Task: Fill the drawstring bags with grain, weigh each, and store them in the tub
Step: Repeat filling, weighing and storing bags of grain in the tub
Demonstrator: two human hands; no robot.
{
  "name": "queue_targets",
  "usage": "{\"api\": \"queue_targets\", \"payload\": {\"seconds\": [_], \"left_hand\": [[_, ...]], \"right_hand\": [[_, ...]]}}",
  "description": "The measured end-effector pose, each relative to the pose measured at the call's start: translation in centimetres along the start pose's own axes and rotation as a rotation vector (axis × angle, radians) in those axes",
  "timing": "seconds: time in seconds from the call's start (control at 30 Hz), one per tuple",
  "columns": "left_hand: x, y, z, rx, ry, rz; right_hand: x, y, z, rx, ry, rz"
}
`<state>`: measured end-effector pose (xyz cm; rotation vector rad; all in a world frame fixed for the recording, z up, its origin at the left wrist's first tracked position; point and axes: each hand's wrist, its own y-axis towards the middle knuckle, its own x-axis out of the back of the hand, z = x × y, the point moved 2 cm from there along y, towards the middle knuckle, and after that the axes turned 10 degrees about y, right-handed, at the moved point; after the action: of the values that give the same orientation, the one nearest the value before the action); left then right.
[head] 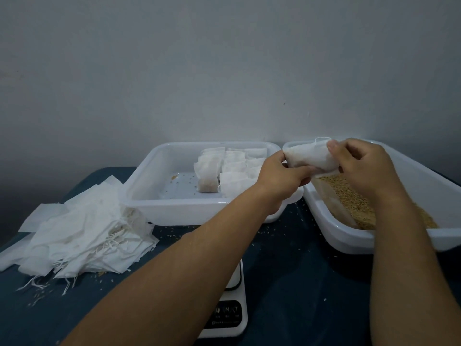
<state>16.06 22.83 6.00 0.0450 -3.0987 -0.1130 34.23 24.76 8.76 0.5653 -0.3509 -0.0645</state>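
A white drawstring bag (309, 156) with grain in it is held up over the near-left corner of the grain tub (349, 236). My left hand (282, 171) grips its left end and underside. My right hand (359, 163) pinches its right end by the drawstring. The brown grain (354, 201) fills the right tub's floor. The left tub (174, 208) holds several filled bags (232, 168) stacked along its right side. A white scale (232, 308) sits at the front, mostly hidden under my left forearm.
A heap of empty white bags (84, 233) with loose strings lies at the left on the dark blue table cover (299, 283). Stray grains are scattered on the cover between the tubs and around the scale. A grey wall stands behind.
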Motion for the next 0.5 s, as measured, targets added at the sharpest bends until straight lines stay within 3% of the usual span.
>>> {"api": "queue_targets", "payload": {"seconds": [0.2,0.4,0.5], "left_hand": [[0.9,-1.6,-0.2,-0.011,-0.060,0.024],[5.1,-5.0,-0.4,-0.151,0.174,0.034],[7.6,-7.1,-0.2,-0.203,0.309,-0.014]], "right_hand": [[-0.6,-0.2,2.1,0.098,0.067,0.054],[-2.5,-1.2,6.9,0.267,0.009,0.178],[-5.0,-2.2,9.6,0.386,-0.095,0.317]]}}
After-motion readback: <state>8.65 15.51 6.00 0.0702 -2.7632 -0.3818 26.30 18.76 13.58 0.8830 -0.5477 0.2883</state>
